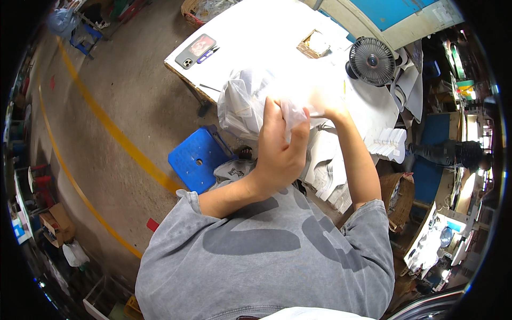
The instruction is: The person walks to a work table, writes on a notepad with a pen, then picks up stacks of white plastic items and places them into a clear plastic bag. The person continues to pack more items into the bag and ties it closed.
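Observation:
My left hand point(282, 149) is raised over the near edge of the white table, its fingers closed on thin, clear plastic. The plastic belongs to a crumpled clear plastic bag point(242, 104), which bulges out to the left of the hand and seems to have pale pieces inside. Just right of it, my right hand point(326, 104) reaches in beside the bag. Strong glare washes out its fingers, so their grip cannot be made out. Below the hands, stacked white cut sheets point(325, 165) lie close to my body.
On the white table point(240, 40) lie a phone point(196, 52), a purple pen-like tool point(208, 55) and a small open box point(313, 45). A black fan point(372, 61) stands at the right. There is a blue stool point(194, 160) at left and a wicker basket point(400, 202) at right.

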The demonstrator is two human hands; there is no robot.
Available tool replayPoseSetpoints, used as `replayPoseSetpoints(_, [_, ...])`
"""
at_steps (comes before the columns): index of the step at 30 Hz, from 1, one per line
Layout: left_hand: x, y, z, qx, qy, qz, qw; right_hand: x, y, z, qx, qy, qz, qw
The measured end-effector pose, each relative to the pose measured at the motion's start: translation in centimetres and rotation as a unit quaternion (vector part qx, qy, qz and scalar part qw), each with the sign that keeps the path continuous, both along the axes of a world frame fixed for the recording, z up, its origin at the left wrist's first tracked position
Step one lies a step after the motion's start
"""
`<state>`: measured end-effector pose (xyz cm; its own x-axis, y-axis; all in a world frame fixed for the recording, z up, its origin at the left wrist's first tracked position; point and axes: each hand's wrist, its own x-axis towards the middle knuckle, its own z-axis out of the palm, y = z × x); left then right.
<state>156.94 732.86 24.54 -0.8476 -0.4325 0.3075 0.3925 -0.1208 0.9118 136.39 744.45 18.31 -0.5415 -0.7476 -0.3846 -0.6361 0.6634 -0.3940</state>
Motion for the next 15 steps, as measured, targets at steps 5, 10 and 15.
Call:
replayPoseSetpoints(5, [0.7, 0.1, -0.1, 0.051, 0.000, 0.014, 0.999, 0.3, -1.0, -3.1, -0.015, 0.087, -0.051, 0.995])
replayPoseSetpoints(10, [1.1, -1.4, 0.1, -0.093, 0.000, 0.060, 0.994, 1.9, 1.0, -1.7, -0.087, 0.078, -0.073, 0.991])
replayPoseSetpoints(15, [0.9, -0.5, -0.3, -0.016, 0.014, 0.031, 0.999, 2.6, 0.7, 1.2, -0.114, -0.033, -0.050, 0.992])
